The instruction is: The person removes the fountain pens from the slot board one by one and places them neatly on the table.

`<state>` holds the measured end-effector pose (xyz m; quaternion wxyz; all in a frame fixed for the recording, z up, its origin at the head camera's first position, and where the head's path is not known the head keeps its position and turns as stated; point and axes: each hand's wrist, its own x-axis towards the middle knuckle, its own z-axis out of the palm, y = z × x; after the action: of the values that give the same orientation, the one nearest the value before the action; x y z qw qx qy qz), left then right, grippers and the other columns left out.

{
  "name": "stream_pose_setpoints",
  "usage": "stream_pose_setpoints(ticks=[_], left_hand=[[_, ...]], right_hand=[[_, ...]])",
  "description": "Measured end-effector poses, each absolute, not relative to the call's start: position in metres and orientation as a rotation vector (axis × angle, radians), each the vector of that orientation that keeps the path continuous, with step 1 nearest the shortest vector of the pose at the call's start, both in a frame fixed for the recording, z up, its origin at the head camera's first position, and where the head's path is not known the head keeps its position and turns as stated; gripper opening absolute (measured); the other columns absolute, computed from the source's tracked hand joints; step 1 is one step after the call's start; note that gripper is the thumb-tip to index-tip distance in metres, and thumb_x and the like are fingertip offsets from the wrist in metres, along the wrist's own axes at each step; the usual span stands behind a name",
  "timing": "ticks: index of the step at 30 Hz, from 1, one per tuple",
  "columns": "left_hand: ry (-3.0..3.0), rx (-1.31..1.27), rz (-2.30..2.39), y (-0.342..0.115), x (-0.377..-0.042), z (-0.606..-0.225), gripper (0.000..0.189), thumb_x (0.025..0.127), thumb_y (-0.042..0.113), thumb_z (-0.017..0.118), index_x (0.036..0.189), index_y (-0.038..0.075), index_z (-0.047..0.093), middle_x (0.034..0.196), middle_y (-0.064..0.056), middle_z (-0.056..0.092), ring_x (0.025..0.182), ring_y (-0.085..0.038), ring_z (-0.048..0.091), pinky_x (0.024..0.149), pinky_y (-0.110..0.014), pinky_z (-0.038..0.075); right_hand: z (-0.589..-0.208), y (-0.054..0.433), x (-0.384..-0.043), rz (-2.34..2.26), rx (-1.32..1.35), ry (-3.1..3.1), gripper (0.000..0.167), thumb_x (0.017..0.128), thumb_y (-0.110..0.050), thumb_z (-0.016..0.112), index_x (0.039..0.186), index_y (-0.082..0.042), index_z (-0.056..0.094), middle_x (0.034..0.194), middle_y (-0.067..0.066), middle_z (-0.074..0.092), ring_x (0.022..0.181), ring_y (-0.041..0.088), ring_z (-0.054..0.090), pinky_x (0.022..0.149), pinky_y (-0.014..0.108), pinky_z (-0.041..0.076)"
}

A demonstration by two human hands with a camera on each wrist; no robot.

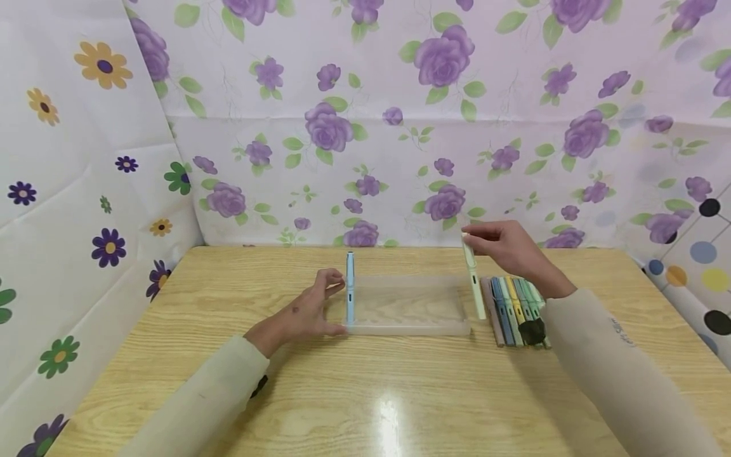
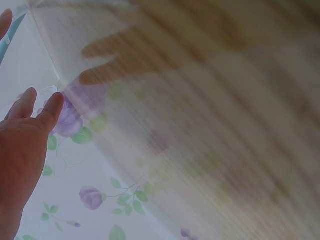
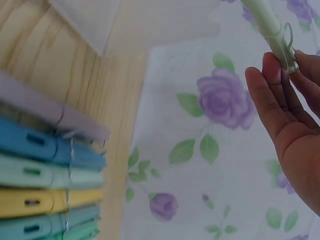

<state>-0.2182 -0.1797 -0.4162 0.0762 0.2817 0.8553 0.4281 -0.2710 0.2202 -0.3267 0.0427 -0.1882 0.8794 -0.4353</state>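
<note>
My right hand (image 1: 508,251) pinches a pale yellow-green pen (image 1: 473,279) by its clipped cap end. The pen hangs nearly upright, its other end by the right end of a clear plastic tray (image 1: 408,330). In the right wrist view, thumb and fingers meet at the pen's clip. At the tray's left end, my left hand (image 1: 308,311) has its thumb by the front corner and its spread fingers along the side. A light blue pen (image 1: 351,289) lies inside the tray against that left side. The left wrist view shows the left hand (image 2: 22,150) beside the see-through plastic.
Right of the tray, several pens lie side by side on the wooden table (image 1: 365,393), among them a blue pen (image 3: 45,145) and a yellow pen (image 3: 50,200). Flower-patterned sheets (image 1: 394,158) close off the table's back and left.
</note>
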Motion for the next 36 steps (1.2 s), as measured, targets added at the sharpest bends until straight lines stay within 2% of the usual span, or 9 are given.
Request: stream_pose_setpoints(ticks=[6, 9, 14, 18, 24, 26, 32, 36], left_hand=[[2.563, 0.852, 1.291, -0.181, -0.219, -0.417, 0.094, 0.076, 0.006, 0.087, 0.139, 0.001, 0.018, 0.148, -0.028, 0.033, 0.143, -0.037, 0.034, 0.114, -0.049, 0.032], [2.567, 0.853, 1.29, -0.181, -0.22, -0.418, 0.094, 0.075, 0.005, 0.088, 0.139, 0.0, 0.018, 0.148, -0.027, 0.034, 0.143, -0.036, 0.035, 0.114, -0.048, 0.032], [2.575, 0.854, 1.282, -0.182, -0.22, -0.418, 0.095, 0.075, 0.004, 0.088, 0.139, 0.0, 0.019, 0.147, -0.027, 0.034, 0.143, -0.036, 0.035, 0.114, -0.047, 0.032], [2.579, 0.857, 1.273, -0.182, -0.22, -0.417, 0.094, 0.075, 0.006, 0.088, 0.138, 0.0, 0.019, 0.147, -0.027, 0.034, 0.143, -0.036, 0.036, 0.114, -0.049, 0.032], [2.579, 0.862, 1.279, -0.182, -0.22, -0.417, 0.094, 0.076, 0.007, 0.088, 0.139, 0.001, 0.019, 0.148, -0.027, 0.034, 0.142, -0.036, 0.036, 0.114, -0.05, 0.033], [2.578, 0.866, 1.279, -0.182, -0.22, -0.418, 0.093, 0.076, 0.007, 0.088, 0.139, 0.002, 0.019, 0.148, -0.027, 0.034, 0.142, -0.036, 0.036, 0.113, -0.05, 0.033], [2.583, 0.874, 1.27, -0.182, -0.22, -0.419, 0.093, 0.076, 0.008, 0.088, 0.139, 0.002, 0.019, 0.147, -0.027, 0.034, 0.142, -0.036, 0.037, 0.113, -0.052, 0.034], [2.593, 0.873, 1.26, -0.181, -0.221, -0.419, 0.093, 0.076, 0.01, 0.088, 0.139, 0.005, 0.019, 0.148, -0.027, 0.034, 0.142, -0.035, 0.038, 0.113, -0.052, 0.033]], right_hand=[[-0.33, 0.243, -0.267, -1.272, -0.487, 2.749, 0.05, 0.103, -0.035, 0.057, 0.138, 0.0, 0.055, 0.13, 0.021, 0.06, 0.108, 0.031, 0.066, 0.092, 0.04, 0.055], [-0.332, 0.257, -0.267, -1.258, -0.442, 2.762, 0.051, 0.103, -0.037, 0.056, 0.138, 0.001, 0.054, 0.132, 0.021, 0.058, 0.108, 0.029, 0.066, 0.091, 0.04, 0.056], [-0.336, 0.281, -0.267, -1.204, -0.357, 2.771, 0.059, 0.103, -0.043, 0.053, 0.142, 0.001, 0.05, 0.14, 0.023, 0.052, 0.115, 0.036, 0.062, 0.096, 0.05, 0.052], [-0.341, 0.301, -0.267, -1.168, -0.307, 2.792, 0.061, 0.103, -0.045, 0.052, 0.143, 0.001, 0.05, 0.134, 0.026, 0.056, 0.114, 0.039, 0.062, 0.097, 0.055, 0.05], [-0.353, 0.33, -0.271, -1.108, -0.287, 2.83, 0.06, 0.103, -0.043, 0.053, 0.141, 0.004, 0.051, 0.131, 0.026, 0.056, 0.102, 0.021, 0.068, 0.092, 0.049, 0.054], [-0.358, 0.338, -0.271, -1.098, -0.266, 2.829, 0.061, 0.103, -0.043, 0.053, 0.14, 0.005, 0.051, 0.129, 0.027, 0.056, 0.1, 0.019, 0.069, 0.092, 0.05, 0.054], [-0.369, 0.358, -0.271, -1.032, -0.201, 2.789, 0.068, 0.103, -0.048, 0.05, 0.145, 0.006, 0.045, 0.134, 0.033, 0.052, 0.11, 0.04, 0.065, 0.096, 0.061, 0.048], [-0.377, 0.369, -0.271, -1.027, -0.168, 2.772, 0.068, 0.103, -0.047, 0.051, 0.144, 0.007, 0.046, 0.133, 0.033, 0.054, 0.11, 0.041, 0.064, 0.093, 0.056, 0.051]])
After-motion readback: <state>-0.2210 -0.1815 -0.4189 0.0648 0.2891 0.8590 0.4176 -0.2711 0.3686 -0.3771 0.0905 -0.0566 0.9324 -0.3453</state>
